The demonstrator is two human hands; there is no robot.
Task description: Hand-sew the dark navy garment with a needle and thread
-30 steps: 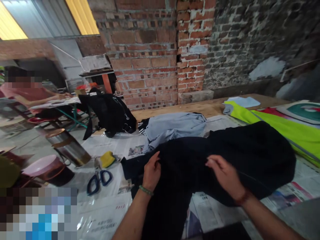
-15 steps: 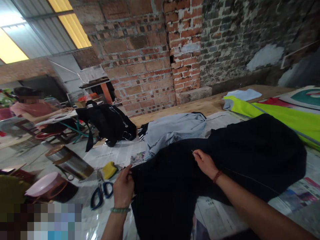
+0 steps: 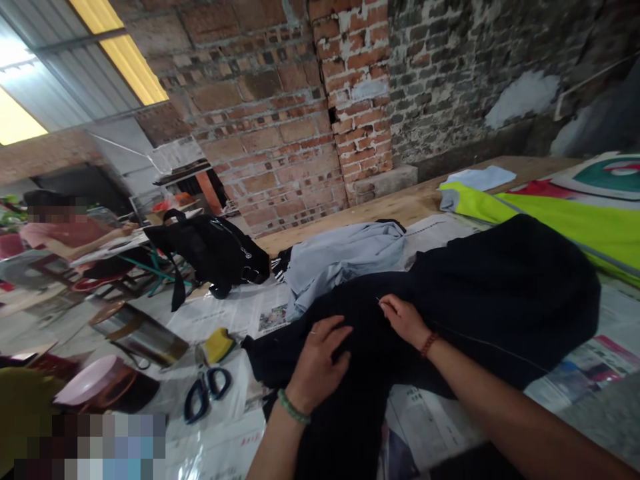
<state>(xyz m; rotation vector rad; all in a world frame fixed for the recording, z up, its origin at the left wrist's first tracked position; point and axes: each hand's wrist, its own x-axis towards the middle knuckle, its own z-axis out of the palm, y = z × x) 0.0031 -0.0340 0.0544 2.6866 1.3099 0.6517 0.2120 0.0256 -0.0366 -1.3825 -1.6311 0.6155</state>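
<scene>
A dark navy garment (image 3: 500, 287) lies spread across the table in front of me, partly bunched on the right. My left hand (image 3: 319, 363), with a green bracelet at the wrist, is over its left part, fingers apart and holding nothing. Whether the fingertips touch the cloth I cannot tell. Thumb and forefinger of my right hand (image 3: 405, 320) are pinched on a thin needle (image 3: 379, 299), whose tip shows just above the dark fabric. Any thread on it is too fine to see. Blue-handled scissors (image 3: 207, 390) and a yellow sponge (image 3: 219, 345) lie left of the garment.
Behind the garment are a crumpled grey cloth (image 3: 345, 257) and a black bag (image 3: 215, 253). A steel flask (image 3: 140, 333) and pink-lidded pot (image 3: 107, 387) stand left. Neon-yellow clothing (image 3: 560, 220) and an iron (image 3: 610, 175) are right. Another person (image 3: 65, 227) sits at a far table.
My left hand has let go of the garment's left edge and moved right over the cloth, its fingers spreading. My right hand keeps its pinch on the needle. The view has shifted slightly.
</scene>
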